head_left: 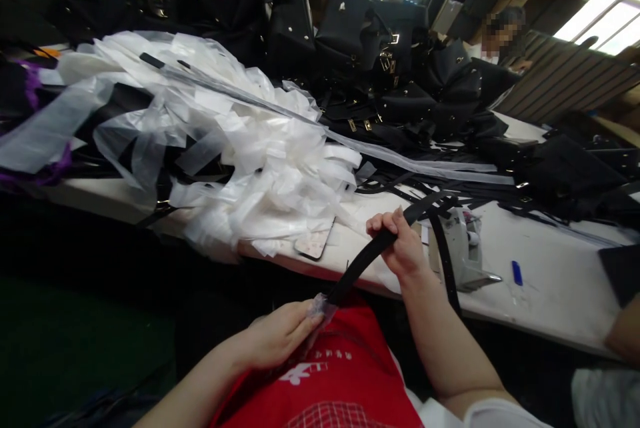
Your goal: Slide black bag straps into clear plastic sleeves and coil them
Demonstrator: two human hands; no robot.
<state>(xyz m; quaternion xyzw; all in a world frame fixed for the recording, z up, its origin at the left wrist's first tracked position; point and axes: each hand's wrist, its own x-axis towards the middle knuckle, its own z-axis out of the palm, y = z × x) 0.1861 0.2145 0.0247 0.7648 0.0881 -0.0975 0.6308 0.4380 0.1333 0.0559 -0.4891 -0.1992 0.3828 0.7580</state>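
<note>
A black strap (367,256) runs slantwise between my two hands, above the red apron. My right hand (401,245) is closed round its upper stretch, thumb on top, and the far end reaches on over the table. At the strap's lower end my left hand (287,331) pinches it together with a crumpled piece of clear plastic film (323,308). Beside my right hand stands a grey tape dispenser (463,251), with another black strap (443,261) hanging down over the table edge.
A big heap of white plastic sleeves (280,155) covers the table's left part. A phone (315,241) lies at the front edge. Black bags (370,35) are piled behind. A blue cutter (517,273) lies on the right, near another person's arm (625,331). Another person (500,35) is at the back.
</note>
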